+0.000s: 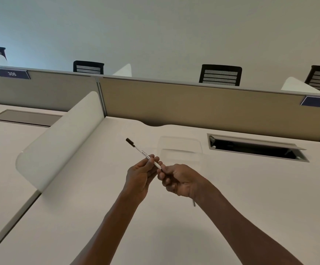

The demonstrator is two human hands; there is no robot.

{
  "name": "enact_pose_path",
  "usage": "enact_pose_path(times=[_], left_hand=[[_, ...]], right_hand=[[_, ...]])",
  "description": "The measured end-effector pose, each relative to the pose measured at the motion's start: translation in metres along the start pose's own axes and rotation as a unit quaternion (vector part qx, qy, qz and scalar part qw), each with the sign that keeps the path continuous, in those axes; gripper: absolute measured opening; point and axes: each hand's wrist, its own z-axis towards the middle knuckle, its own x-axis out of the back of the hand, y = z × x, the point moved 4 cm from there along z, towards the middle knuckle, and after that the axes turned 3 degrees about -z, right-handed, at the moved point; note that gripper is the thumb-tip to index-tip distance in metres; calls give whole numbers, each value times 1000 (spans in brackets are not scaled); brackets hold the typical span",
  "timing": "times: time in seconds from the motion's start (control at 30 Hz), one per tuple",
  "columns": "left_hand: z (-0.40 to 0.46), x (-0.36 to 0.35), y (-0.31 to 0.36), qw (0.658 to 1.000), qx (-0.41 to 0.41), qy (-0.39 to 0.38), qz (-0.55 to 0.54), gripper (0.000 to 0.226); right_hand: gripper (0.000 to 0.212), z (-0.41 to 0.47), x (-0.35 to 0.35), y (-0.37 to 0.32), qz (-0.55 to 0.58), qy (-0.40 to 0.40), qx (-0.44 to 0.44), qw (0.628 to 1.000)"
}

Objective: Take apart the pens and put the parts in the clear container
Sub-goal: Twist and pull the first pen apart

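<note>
Both hands pinch the white pen [143, 153]: left hand [139, 175] mid-barrel, right hand [178, 179] its near end. Dismantling under way; next, pull apart.

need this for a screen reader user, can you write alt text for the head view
Two hands hold a white pen with a black cap above a pale desk: the left hand grips the barrel, the right hand pinches its near end. An empty-looking clear container sits just beyond, near an open cable hatch and a tan partition.
</note>
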Motion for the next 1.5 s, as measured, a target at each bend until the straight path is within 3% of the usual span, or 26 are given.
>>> enact_pose_path(times=[0.13, 0.2, 0.23, 0.3, 0.37, 0.4, 0.47, 0.53, 0.57, 0.63, 0.73, 0.77, 0.8, 0.87, 1.0, 1.1, 1.2, 1.23, 1.27, 1.33, 1.4, 1.47, 1.5], left_hand=[[-4, -1, -9, 998, -13, 67, 1, 11], [-6, -3, -14, 995, -7, 104, -9, 10], [-7, -4, -16, 992, 2, 122, -24, 10], [-7, -7, -19, 985, 29, 157, -66, 9], [-8, -8, -21, 977, 54, 184, -97, 6], [-9, -8, -22, 974, 64, 191, -103, 6], [-10, -6, -23, 973, 77, 193, -100, 7], [-9, -4, -21, 977, 75, 181, -89, 7], [-7, -4, -20, 980, 68, 170, -84, 8], [-4, -2, -17, 987, 47, 140, -63, 10], [0, 2, -12, 995, 23, 92, -28, 14], [1, 3, -11, 997, 19, 76, -17, 16], [1, 4, -9, 998, 16, 62, -6, 18], [1, 4, -5, 999, 11, 37, 9, 19], [1, 2, -1, 1000, 11, 8, 14, 21], [1, 3, -3, 1000, 5, 30, 9, 18], [0, 4, -10, 996, -5, 86, -2, 12], [-1, 4, -13, 994, -4, 108, -13, 10], [-1, 3, -15, 991, 1, 129, -29, 10], [-1, 2, -18, 984, 22, 165, -65, 8], [0, 1, -17, 976, 47, 192, -95, 7], [1, 3, -18, 971, 64, 205, -106, 6], [1, 4, -18, 970, 69, 206, -108, 6]], right_hand=[[35, 5, -1, 1, -88, 113, 68, 987], [34, 3, -2, -1, -255, 206, 147, 933], [31, 1, -3, -2, -380, 265, 208, 861], [20, -3, -10, 1, -592, 348, 342, 641], [18, -5, -14, 8, -689, 344, 435, 466], [19, -4, -13, 10, -716, 339, 461, 400], [15, -2, -10, 12, -742, 334, 467, 347], [13, 0, -10, 11, -744, 332, 452, 363], [12, 1, -10, 10, -732, 329, 438, 405], [16, 4, -8, 3, -663, 317, 390, 554], [35, 10, -2, -6, -450, 199, 239, 837], [37, 10, 0, -8, -355, 152, 200, 900], [37, 9, 2, -9, -279, 106, 161, 941], [36, 7, 6, -10, -176, 27, 79, 981], [37, 4, 6, -6, -70, -51, -21, 996], [30, 7, 3, -3, -44, -2, 1, 999], [34, 11, -1, -3, -151, 105, 80, 980], [34, 11, -2, -4, -236, 154, 123, 951], [32, 10, -4, -6, -344, 210, 174, 899], [22, 8, -12, -6, -564, 305, 289, 711], [21, 5, -22, 0, -686, 321, 394, 520], [25, 4, -24, 4, -746, 315, 445, 382], [27, 5, -22, 5, -756, 319, 454, 346]])
